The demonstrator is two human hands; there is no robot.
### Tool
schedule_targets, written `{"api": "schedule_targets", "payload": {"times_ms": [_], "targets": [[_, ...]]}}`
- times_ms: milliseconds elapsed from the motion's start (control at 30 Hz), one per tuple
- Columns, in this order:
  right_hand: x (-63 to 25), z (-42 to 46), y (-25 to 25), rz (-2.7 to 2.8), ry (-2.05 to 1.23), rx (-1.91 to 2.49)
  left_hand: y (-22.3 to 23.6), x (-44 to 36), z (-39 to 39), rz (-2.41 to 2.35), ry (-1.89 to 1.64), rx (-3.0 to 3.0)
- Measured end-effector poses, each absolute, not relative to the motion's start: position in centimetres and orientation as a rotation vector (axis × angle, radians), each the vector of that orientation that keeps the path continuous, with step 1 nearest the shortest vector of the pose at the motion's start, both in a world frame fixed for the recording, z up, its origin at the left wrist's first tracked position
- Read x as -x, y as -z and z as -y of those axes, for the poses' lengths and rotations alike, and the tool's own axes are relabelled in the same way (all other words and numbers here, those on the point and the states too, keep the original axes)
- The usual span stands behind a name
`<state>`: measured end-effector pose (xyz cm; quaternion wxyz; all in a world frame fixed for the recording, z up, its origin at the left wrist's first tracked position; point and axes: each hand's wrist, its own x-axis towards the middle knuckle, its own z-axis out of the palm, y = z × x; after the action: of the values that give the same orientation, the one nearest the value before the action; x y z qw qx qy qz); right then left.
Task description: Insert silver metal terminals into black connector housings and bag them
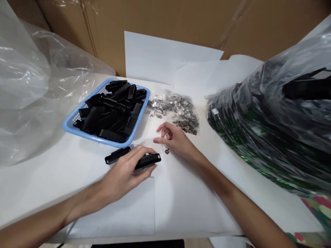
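Note:
My left hand (129,170) is closed around a long black plastic housing (148,160), held between thumb and fingers just above the white table. Just beyond that hand's knuckles is a second black plastic housing (117,156); whether the fingers touch it I cannot tell. To the right, my right hand (173,136) hovers with its fingers loosely curled and the thumb apart from the index finger, nothing visible between them. Below its palm a small metal clip (167,151) lies on the table.
A blue plastic basket (67,126) heaped with black housings stands at the back left. Beside it, clear bags (181,106) spill small metal pieces. A large plastic-wrapped bundle (258,127) of dark parts fills the right. Clear plastic sheeting (33,93) hangs at left; cardboard (168,17) closes the back.

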<state>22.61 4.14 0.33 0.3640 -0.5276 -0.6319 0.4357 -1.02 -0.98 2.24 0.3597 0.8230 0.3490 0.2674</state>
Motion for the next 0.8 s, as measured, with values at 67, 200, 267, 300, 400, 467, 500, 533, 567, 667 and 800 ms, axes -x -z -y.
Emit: {"api": "schedule_targets", "payload": {"times_ms": [67,200,267,300,400,467,500,533,567,667,800], "targets": [[-22.3,-4.2,-0.3,1.629,-1.121,1.361,-2.1,1.0,1.0,-0.88,-0.711,-2.14],[-23.0,-4.0,-1.0,1.68,-1.159,1.345,-2.0,1.0,1.0,-0.852,-0.75,-2.169],[-23.7,-3.9,-1.6,1.717,-1.211,1.352,-2.0,1.0,1.0,-0.861,-0.757,-2.183],[-23.9,-3.8,-2.0,1.721,-1.232,1.356,-2.0,1.0,1.0,-0.871,-0.768,-2.191],[-24.2,-2.9,-3.4,1.634,-1.318,1.333,-1.9,1.0,0.9,-0.935,-0.814,-2.209],[-23.9,-2.0,-4.4,1.564,-1.375,1.296,-1.7,1.0,0.9,-0.99,-0.85,-2.226],[-23.6,-1.5,-4.9,1.539,-1.383,1.292,-1.6,0.9,0.9,-1.007,-0.873,-2.238],[-23.2,-1.0,-5.2,1.522,-1.378,1.301,-1.4,0.9,0.9,-1.014,-0.9,-2.255],[-22.8,-0.5,-5.5,1.507,-1.357,1.318,-1.3,0.9,0.9,-1.013,-0.928,-2.274],[-21.5,0.5,-5.6,1.486,-1.249,1.359,-1.2,0.6,1.0,-1.019,-0.991,-2.352],[-20.7,0.9,-5.1,1.501,-1.123,1.419,-1.2,0.2,1.2,-1.07,-1.037,-2.473]]}}
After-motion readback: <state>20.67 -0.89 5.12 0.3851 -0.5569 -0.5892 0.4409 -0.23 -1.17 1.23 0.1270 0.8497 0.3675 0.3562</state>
